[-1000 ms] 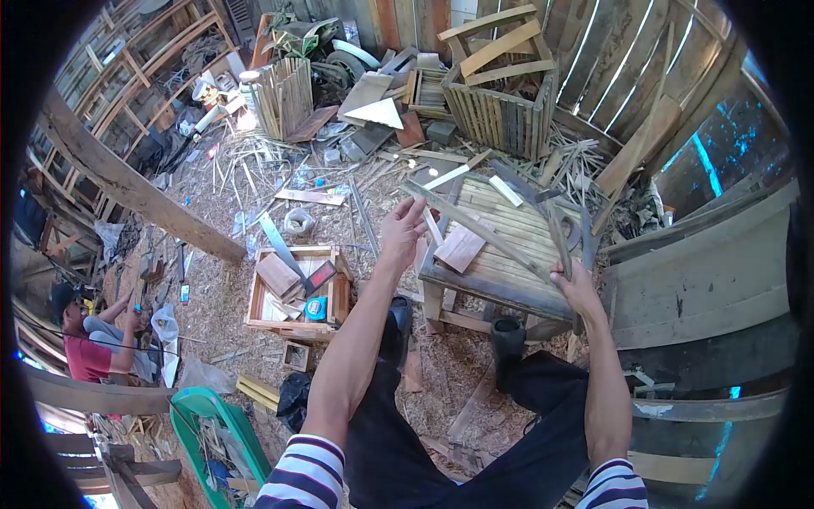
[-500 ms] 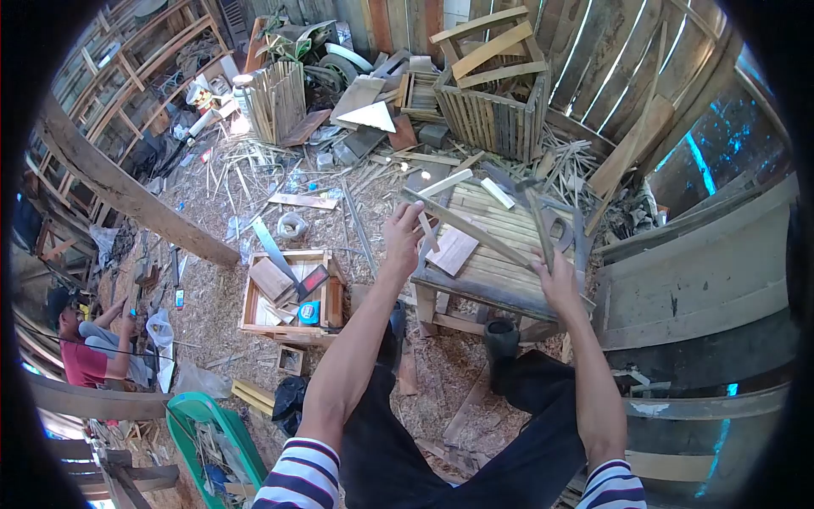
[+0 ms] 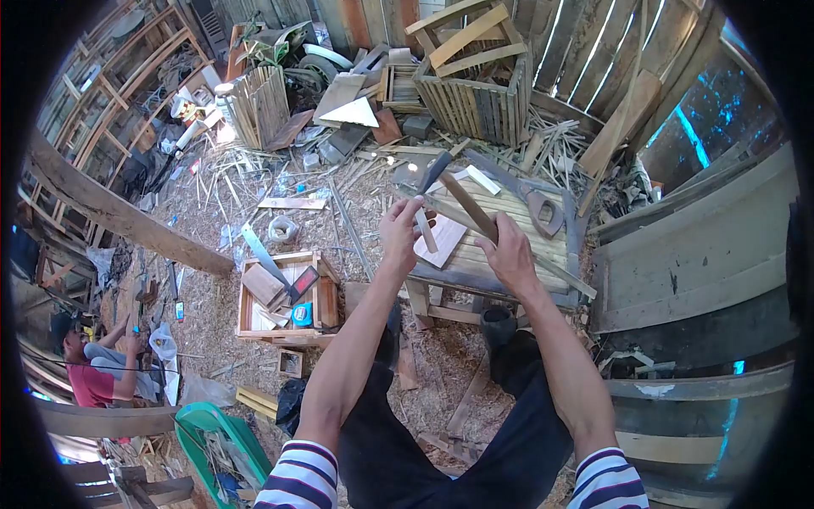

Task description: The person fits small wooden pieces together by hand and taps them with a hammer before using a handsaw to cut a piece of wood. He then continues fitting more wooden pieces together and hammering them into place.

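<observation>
My left hand (image 3: 400, 231) pinches a small light wooden piece (image 3: 426, 231) and the end of a long thin wood strip (image 3: 543, 261), over the left part of a slatted low table (image 3: 543, 242). In my right hand (image 3: 510, 254) is a hammer (image 3: 468, 208), its handle slanting up and left to a dark head near my left hand. The strip runs beneath my right hand to the table's right edge. A reddish-brown board (image 3: 441, 240) lies under the small piece. A handsaw (image 3: 543, 212) rests at the table's back right.
Left of the table stands a wooden box (image 3: 243, 312) with a saw, a blue tape measure (image 3: 302, 314) and wood pieces. A person (image 3: 91, 373) sits at far left. A slatted crate (image 3: 475, 102) stands behind. A green plastic chair (image 3: 191, 420) lies at lower left.
My right hand has moved left along the strip, bringing the hammer head close to my left hand. The camera view has shifted slightly.
</observation>
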`<state>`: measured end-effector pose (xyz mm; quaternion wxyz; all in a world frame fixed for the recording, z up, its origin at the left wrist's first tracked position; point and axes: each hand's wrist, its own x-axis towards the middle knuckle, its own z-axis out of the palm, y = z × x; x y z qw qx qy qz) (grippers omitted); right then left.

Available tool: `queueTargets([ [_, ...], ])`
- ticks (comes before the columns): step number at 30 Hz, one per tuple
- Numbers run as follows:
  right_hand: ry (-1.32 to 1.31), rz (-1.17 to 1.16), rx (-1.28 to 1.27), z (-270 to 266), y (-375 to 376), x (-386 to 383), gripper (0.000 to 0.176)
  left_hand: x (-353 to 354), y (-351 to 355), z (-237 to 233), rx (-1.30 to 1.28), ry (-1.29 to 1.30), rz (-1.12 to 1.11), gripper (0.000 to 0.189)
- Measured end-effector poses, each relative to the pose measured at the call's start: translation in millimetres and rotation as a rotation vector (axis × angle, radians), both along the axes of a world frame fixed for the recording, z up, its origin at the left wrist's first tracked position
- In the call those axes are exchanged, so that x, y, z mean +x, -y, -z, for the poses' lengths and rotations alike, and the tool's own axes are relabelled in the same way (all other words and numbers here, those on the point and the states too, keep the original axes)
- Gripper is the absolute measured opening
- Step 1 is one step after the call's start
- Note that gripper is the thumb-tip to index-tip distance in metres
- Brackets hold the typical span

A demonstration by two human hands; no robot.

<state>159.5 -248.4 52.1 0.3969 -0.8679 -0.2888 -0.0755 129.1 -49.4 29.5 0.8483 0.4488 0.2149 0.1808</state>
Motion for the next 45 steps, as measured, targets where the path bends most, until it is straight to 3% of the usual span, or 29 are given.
queueTargets([
  [6, 0.127, -0.041, 0.035, 6.4, -1.4, 8.1, 0.027, -0.1, -2.2, 11.8, 0.007, 0.05, 0.001, 0.021],
  [9, 0.205, -0.112, 0.05, 11.5, -3.8, 8.9, 0.03, -1.3, -3.0, 13.1, -0.166, 0.017, 0.015, 0.025],
  [11, 0.059, -0.098, 0.06, 10.8, -6.3, 7.6, 0.035, 1.4, -8.3, 16.4, -0.144, 0.03, 0.055, 0.03],
  [15, 0.127, -0.108, 0.089, 14.2, -9.6, 7.7, 0.035, -3.2, -4.9, 4.9, -0.024, 0.001, 0.131, 0.039],
  [17, -0.06, -0.011, -0.016, 7.5, -7.9, 7.7, 0.03, -0.6, -11.2, 13.7, -0.094, 0.022, 0.156, 0.037],
  [20, -0.165, -0.022, 0.0, 3.3, -1.4, 16.4, 0.034, -3.2, -12.3, 10.0, -0.209, 0.096, 0.191, 0.032],
  [21, -0.2, -0.045, -0.005, -1.7, 1.3, 17.8, 0.027, -4.1, -12.7, 10.3, -0.253, 0.148, 0.2, 0.029],
  [24, -0.226, -0.061, 0.029, 1.4, 6.3, 22.6, 0.025, -5.3, -15.3, 10.9, -0.212, 0.094, 0.285, 0.027],
  [28, -0.264, -0.064, 0.087, -14.9, 12.6, 18.6, 0.022, -7.2, -7.8, 0.2, -0.209, 0.056, 0.222, 0.031],
  [33, -0.384, -0.088, 0.154, -8.4, 20.2, 27.1, 0.023, -10.4, -0.4, -7.9, -0.097, 0.197, 0.24, 0.044],
  [40, -0.51, -0.17, 0.247, -17.0, 19.0, 19.8, 0.028, -7.1, 1.5, -2.8, 0.016, 0.284, 0.31, 0.04],
  [42, -0.615, -0.177, 0.236, -21.4, 14.5, 11.5, 0.03, -7.4, 0.1, -4.5, 0.303, 0.102, 0.316, 0.034],
  [43, -0.661, -0.203, 0.059, -26.3, 16.3, 14.5, 0.031, -7.1, 1.6, -5.7, 0.302, 0.102, 0.315, 0.034],
  [45, -0.7, -0.22, 0.154, -16.9, 11.3, 13.4, 0.031, -6.2, 5.5, -5.6, 0.432, 0.09, 0.19, 0.034],
])
